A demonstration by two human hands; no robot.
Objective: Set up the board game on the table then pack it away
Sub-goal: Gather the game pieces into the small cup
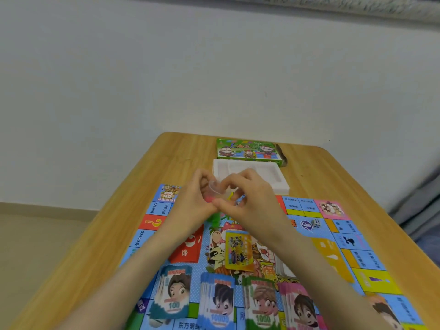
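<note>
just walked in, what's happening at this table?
A person holds a small clear packet of coloured pieces with both the left hand and the right hand, fingers pinching its top as if to open it. It is above the game board, which is spread on the wooden table. Stacks of play money line the near edge. The white tray and green box sit at the far end.

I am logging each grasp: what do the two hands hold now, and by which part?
The left hand and right hand pinch a small clear plastic packet of coloured pieces, fingers near its upper edge, above the game board.
</note>
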